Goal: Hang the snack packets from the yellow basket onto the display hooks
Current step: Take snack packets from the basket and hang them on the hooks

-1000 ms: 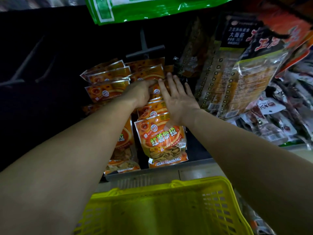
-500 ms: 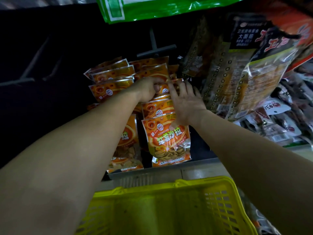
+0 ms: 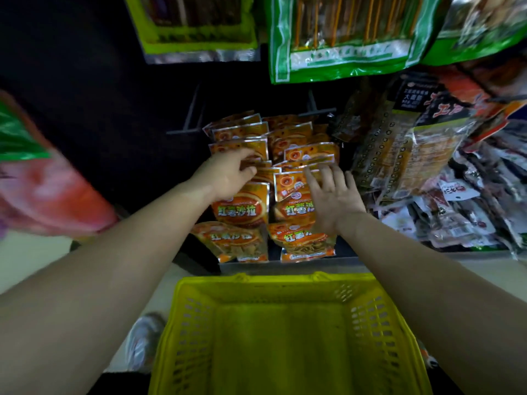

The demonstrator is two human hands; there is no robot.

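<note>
Since the earlier frame the left hand [image 3: 228, 173] is shifting leftward onto the left column of orange packets [image 3: 242, 206], fingers curled on their tops; right hand [image 3: 330, 195] lying flat, fingers spread, on the right column. Yellow basket [image 3: 285, 283] apparently empty below; hanging seemingly finishing, straightening next

Orange snack packets [image 3: 242, 208] hanging, yellow basket [image 3: 285, 337] below
</note>
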